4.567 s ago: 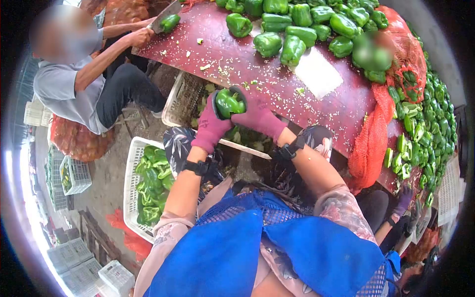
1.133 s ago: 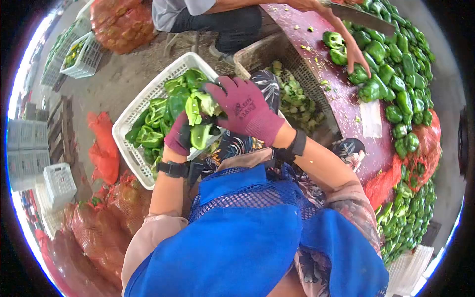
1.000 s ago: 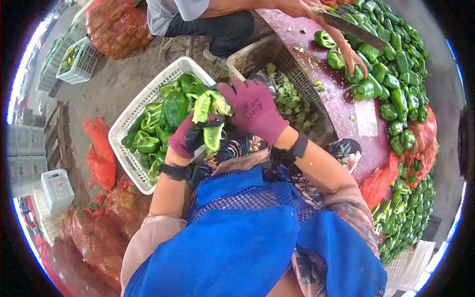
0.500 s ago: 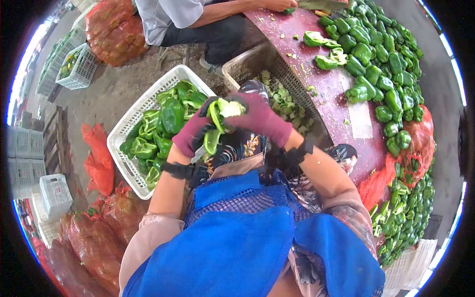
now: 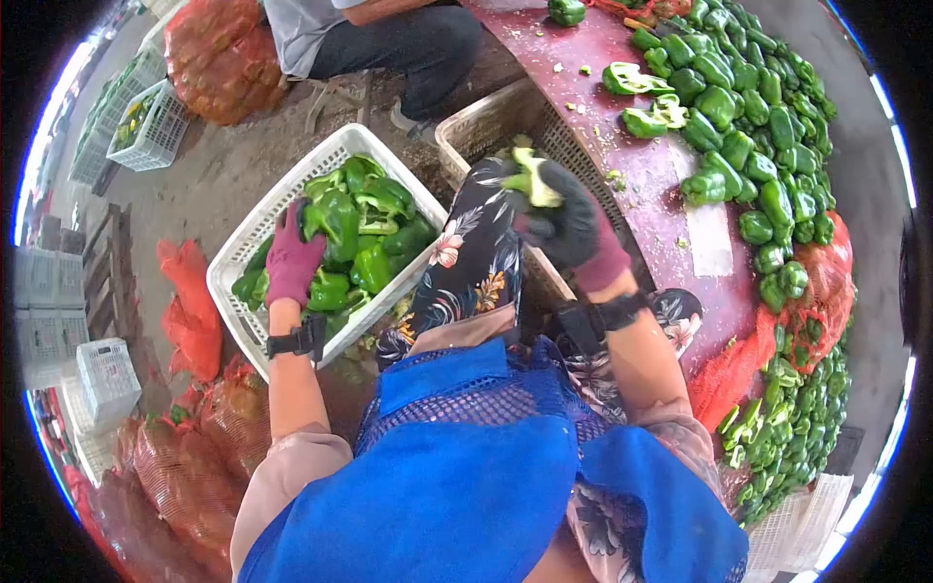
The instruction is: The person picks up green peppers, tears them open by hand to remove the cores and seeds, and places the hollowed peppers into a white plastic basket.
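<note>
My left hand [image 5: 292,260], in a maroon glove with dark fingertips, is over the left side of a white plastic crate [image 5: 231,303]. Its fingers are curled against a large green bell pepper [image 5: 335,225] on top of the cut peppers in the crate. My right hand [image 5: 571,225], gloved in the same colours, is raised above my right knee and the brown crate [image 5: 476,131]. A pale green pepper core [image 5: 536,180] is pinched in its fingers, beside the brown crate's opening.
A maroon table [image 5: 573,73] on the right bears a large heap of green peppers [image 5: 753,126] and a few cut ones. Another person [image 5: 408,53] sits at the far side. Red mesh sacks [image 5: 190,466] and stacked white crates stand on the left.
My hands have parted from the cut pepper they held together. The left has moved left to the white crate; the right has moved right, towards the brown crate, with the core.
</note>
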Available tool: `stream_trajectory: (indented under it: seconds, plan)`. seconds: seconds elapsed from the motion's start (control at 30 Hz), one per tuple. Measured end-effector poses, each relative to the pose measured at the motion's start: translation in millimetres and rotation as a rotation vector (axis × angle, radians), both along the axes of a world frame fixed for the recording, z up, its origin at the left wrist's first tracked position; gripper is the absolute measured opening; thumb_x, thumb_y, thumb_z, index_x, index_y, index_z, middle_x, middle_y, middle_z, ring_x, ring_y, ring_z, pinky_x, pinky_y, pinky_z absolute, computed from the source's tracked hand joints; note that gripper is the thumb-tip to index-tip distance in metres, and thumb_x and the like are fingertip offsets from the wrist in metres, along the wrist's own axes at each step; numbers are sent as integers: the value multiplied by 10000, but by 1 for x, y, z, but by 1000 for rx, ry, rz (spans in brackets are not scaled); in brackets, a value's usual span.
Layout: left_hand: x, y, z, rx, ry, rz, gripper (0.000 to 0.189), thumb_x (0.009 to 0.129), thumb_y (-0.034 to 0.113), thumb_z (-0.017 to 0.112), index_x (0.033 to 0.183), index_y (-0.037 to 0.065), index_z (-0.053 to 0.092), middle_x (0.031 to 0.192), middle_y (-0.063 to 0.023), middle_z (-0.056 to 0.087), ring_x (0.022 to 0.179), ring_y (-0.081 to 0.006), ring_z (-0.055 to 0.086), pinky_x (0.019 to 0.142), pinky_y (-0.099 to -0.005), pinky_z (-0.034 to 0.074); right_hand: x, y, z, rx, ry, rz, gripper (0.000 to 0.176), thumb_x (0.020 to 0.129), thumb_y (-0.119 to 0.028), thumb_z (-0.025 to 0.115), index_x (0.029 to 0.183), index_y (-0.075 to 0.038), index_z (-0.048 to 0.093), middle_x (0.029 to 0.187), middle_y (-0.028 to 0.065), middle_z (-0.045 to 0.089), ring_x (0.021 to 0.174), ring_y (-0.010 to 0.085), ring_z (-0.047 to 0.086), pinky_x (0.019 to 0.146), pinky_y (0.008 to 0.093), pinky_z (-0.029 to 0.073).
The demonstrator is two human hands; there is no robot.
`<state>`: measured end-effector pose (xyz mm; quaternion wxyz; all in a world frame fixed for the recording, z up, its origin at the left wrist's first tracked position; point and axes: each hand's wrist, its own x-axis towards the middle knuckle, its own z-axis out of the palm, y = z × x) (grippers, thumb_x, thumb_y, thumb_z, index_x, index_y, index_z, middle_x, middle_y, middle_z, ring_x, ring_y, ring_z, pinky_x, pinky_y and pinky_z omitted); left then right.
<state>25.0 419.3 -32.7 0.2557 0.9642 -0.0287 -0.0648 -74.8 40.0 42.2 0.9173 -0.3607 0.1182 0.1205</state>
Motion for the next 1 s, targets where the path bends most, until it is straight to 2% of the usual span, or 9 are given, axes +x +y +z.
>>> stream_trajectory:
  seconds: [0.1, 0.17, 0.3, 0.47, 0.57, 0.6, 0.77, 0.87, 1.0]
  plan:
    - [-19, 15, -19, 401, 173, 58, 774, 764, 360, 721, 1439, 189, 384, 1484, -158, 364, 1238, -372, 502, 1030, -459, 420, -23, -38, -6, -318, 91, -166, 459, 905, -334, 625, 1265, -64, 536, 870, 47, 642, 484, 85, 453, 440, 223, 350]
    - [-25, 15, -41, 555, 203, -39, 794, 767, 390, 718, 1449, 189, 367, 1525, -146, 296, 1287, -358, 457, 1037, -456, 414, -31, -73, -29, -823, 146, -198, 496, 887, -312, 655, 1289, -57, 518, 885, 56, 645, 551, 101, 514, 471, 245, 408]
    - [-19, -26, -66, 206, -67, -222, 740, 777, 419, 708, 1417, 192, 414, 1466, -128, 408, 1318, -389, 400, 1083, -471, 349, -40, -95, -64, -1875, 341, 85, 496, 874, -294, 674, 1250, 2, 545, 1167, 174, 638, 1046, 234, 611, 902, 335, 475]
    - [9, -93, -90, 438, -63, -701, 696, 756, 471, 708, 1372, 224, 498, 1465, -108, 411, 1365, -407, 329, 1139, -520, 241, -45, -96, -72, -1362, 32, -69, 570, 854, -277, 688, 1322, -11, 500, 1196, 195, 627, 1097, 282, 606, 941, 358, 455]
    - [29, -109, -111, 573, 11, -715, 633, 787, 500, 659, 1340, 221, 532, 1447, -91, 437, 1348, -402, 358, 1120, -601, 209, -47, -95, -88, -1666, 88, -3, 544, 856, -243, 684, 1316, -11, 508, 1170, 172, 641, 1052, 253, 615, 918, 353, 461]
    - [36, -109, -113, 541, -22, -670, 633, 790, 489, 660, 1350, 228, 520, 1450, -86, 433, 1342, -404, 366, 1117, -605, 208, -52, -109, -106, -1471, 114, 2, 526, 852, -227, 687, 1305, -16, 522, 1144, 154, 654, 1023, 234, 619, 905, 342, 469]
    - [49, -46, -113, 593, -306, -243, 731, 771, 446, 701, 1423, 283, 414, 1485, -111, 372, 1291, -408, 430, 1078, -596, 296, -61, -120, -136, -1389, 161, -54, 519, 853, -238, 698, 1292, -15, 534, 1124, 142, 660, 1010, 205, 620, 890, 331, 478]
    - [26, -18, -85, 382, 211, 86, 805, 757, 404, 726, 1458, 290, 345, 1521, -155, 298, 1334, -419, 377, 1026, -559, 401, -58, -130, -155, -1342, 171, -39, 533, 858, -251, 702, 1304, -17, 527, 1142, 144, 651, 1009, 200, 617, 888, 324, 480]
    - [0, 6, -75, 351, 299, -190, 897, 718, 342, 758, 1482, 269, 293, 1536, -258, 189, 1163, -471, 528, 958, -484, 486, -58, -145, -186, -1410, 246, -25, 553, 867, -257, 699, 1333, -29, 507, 1204, 181, 624, 1049, 234, 611, 908, 330, 476]
